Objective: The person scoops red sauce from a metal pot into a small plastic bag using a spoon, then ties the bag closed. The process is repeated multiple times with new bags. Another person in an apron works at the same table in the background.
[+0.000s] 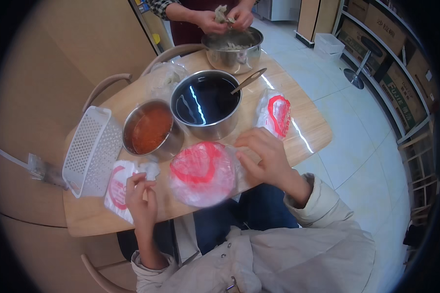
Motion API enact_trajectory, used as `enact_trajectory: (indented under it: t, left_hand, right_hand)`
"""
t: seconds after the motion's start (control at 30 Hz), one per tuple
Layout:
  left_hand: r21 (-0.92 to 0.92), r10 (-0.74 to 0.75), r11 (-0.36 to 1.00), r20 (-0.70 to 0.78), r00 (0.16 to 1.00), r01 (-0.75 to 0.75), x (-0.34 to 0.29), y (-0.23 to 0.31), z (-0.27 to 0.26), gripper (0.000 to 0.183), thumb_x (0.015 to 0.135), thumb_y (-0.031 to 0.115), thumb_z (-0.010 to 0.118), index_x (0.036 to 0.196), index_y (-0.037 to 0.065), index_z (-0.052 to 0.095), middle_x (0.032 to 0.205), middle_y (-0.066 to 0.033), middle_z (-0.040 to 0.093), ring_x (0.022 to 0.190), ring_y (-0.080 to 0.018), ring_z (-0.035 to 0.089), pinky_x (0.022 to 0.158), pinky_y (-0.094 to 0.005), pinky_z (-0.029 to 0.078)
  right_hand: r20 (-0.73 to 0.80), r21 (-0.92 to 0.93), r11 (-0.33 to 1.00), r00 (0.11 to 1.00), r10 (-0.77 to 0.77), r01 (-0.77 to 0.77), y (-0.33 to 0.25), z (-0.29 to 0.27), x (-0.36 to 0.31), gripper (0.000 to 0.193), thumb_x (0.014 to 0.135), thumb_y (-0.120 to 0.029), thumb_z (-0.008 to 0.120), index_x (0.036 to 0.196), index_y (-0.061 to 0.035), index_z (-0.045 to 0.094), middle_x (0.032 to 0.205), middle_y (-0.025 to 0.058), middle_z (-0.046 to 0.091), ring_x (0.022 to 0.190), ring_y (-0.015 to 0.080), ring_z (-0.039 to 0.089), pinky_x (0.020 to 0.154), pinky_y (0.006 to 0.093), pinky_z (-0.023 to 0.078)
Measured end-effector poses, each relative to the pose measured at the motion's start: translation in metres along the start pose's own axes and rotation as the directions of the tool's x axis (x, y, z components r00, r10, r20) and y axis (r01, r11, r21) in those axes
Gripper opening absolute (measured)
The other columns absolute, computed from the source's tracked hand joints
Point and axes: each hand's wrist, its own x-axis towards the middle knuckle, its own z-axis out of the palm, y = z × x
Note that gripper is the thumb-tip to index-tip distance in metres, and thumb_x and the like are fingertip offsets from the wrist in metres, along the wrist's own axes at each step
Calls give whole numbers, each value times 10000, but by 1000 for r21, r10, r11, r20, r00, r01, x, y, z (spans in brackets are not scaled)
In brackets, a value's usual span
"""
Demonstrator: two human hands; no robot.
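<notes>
At the near edge of the table lies a round, plump clear plastic bag with red print and pale contents. My right hand is at its right side, thumb and forefinger closing on the loose plastic there. My left hand is raised to the left of the bag, apart from it, its fingertips drawn together; what they pinch, if anything, is too small to make out. Just behind those fingertips is a crumpled piece of white plastic. A flat white packet with red print lies beside my left hand.
Beyond the bag stand a steel pot of dark liquid with a ladle, and a steel pot of reddish sauce. A white perforated basket tilts at left; another bag lies right. A co-worker's hands work over a steel bowl.
</notes>
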Motion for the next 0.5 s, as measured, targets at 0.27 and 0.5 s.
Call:
enact_trajectory:
  t: [0.27, 0.5]
  left_hand:
    - [-19, 365, 900, 581, 727, -436, 24, 73, 31, 432, 891, 424, 563, 1097, 59, 668, 1240, -164, 626, 1130, -334, 586, 1017, -464, 359]
    - [-234, 388, 921, 508, 769, -311, 12, 58, 33, 336, 901, 313, 615, 1062, 24, 675, 1084, -146, 687, 1019, -280, 646, 908, -380, 443]
  right_hand:
    - [374, 18, 943, 872, -314, 332, -13, 33, 6, 298, 859, -312, 568, 842, -62, 729, 910, 96, 695, 1127, 287, 578, 1048, 493, 338]
    - [513, 61, 965, 821, -251, 257, -14, 28, 12, 284, 842, -278, 567, 843, -63, 753, 893, 90, 726, 1130, 285, 602, 1087, 530, 312]
